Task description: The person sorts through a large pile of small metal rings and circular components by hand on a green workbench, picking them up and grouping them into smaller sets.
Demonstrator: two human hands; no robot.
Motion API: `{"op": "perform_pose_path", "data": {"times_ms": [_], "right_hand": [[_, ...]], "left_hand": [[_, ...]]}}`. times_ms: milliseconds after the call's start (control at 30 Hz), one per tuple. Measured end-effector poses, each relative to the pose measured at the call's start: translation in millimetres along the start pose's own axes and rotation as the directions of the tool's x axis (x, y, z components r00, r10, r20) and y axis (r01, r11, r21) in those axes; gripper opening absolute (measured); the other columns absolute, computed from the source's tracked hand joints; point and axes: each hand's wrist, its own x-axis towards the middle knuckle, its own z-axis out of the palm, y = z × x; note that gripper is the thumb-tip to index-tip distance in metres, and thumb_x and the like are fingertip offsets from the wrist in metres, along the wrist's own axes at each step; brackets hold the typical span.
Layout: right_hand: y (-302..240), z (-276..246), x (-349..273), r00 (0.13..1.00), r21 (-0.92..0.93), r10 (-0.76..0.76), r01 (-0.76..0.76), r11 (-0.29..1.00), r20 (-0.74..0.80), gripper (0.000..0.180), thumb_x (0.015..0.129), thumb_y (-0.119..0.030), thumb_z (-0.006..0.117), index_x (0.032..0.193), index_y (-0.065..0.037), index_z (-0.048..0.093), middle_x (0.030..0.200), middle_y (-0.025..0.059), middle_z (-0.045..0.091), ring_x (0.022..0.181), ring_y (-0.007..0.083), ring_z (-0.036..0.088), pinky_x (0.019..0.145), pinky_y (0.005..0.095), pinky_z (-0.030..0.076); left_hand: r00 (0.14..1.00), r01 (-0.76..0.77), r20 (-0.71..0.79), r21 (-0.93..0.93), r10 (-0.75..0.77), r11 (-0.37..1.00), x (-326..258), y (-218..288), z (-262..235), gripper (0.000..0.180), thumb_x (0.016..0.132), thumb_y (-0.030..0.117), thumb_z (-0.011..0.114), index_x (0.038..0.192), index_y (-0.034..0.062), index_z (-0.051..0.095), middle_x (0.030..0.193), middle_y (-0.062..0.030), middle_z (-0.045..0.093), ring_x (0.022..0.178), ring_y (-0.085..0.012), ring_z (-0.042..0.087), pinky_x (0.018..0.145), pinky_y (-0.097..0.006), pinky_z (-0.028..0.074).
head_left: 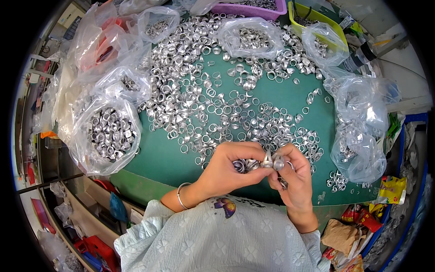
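Observation:
My left hand (pixel 231 161) is closed around several silver rings, which show between its fingers and thumb. At its fingertips it pinches one silver ring with a pointed top (pixel 267 159). Right beside it, my right hand (pixel 297 181) is closed too, with a silver ring with a rounded face (pixel 278 163) between thumb and finger. More rings show partly inside the right hand, mostly hidden by the fingers. Both hands meet over the near edge of a loose spread of silver rings (pixel 213 109) on the green table mat (pixel 156 165).
Clear plastic bags of rings stand at the left (pixel 93 158), the back (pixel 226 38) and the right (pixel 351 170). A purple basket (pixel 253 11) and a yellow-green basket (pixel 342 38) sit at the far edge. A small ring pile (pixel 336 180) lies at the near right.

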Motion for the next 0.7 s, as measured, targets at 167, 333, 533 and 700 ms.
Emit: {"op": "perform_pose_path", "data": {"times_ms": [167,333,533,700], "right_hand": [[-1,4,0,0.999,-0.028,-0.039,0.038,0.999,-0.034,0.013,0.086,-0.012,0.056,0.088,-0.001,0.051,0.073,0.0048,0.055,0.052,0.0042,0.043,0.041,0.0164,0.029],[3,0,2,0.997,-0.084,-0.069,0.067,0.994,-0.025,0.011,0.086,-0.008,0.054,0.093,0.0,0.05,0.077,0.0053,0.056,0.052,0.0043,0.042,0.041,0.0164,0.028],[12,-5,13,0.997,0.126,-0.038,0.046,0.991,-0.063,0.02,0.085,-0.011,0.043,0.101,0.0,0.048,0.088,0.0097,0.053,0.052,0.0082,0.044,0.038,0.0175,0.028],[23,-21,21,0.999,0.098,0.034,-0.032,0.995,-0.015,0.029,0.089,-0.023,0.048,0.106,0.0,0.051,0.088,0.0066,0.053,0.055,0.0067,0.043,0.04,0.0175,0.026]], "left_hand": [[0.994,-0.093,-0.054,0.039,0.095,0.995,0,0,3,0.014,0.065,-0.003,0.068,0.078,-0.002,0.065,0.068,-0.0065,0.058,0.06,-0.0119,0.053,0.052,-0.023,0.038],[0.995,-0.089,-0.042,0.064,0.091,0.994,1,-1,2,0.012,0.069,0.0,0.064,0.081,-0.0014,0.063,0.07,-0.0063,0.059,0.062,-0.0132,0.054,0.054,-0.023,0.041],[1.0,0.006,-0.014,0.12,-0.005,0.993,8,-6,2,0.011,0.069,0.001,0.065,0.08,-0.0007,0.064,0.069,-0.0058,0.059,0.061,-0.0129,0.054,0.053,-0.024,0.041],[0.995,-0.03,0.098,0.445,-0.015,0.895,14,-16,-3,0.016,0.068,0.004,0.066,0.083,-0.0009,0.063,0.071,-0.0103,0.061,0.06,-0.0211,0.057,0.055,-0.028,0.045]]}}
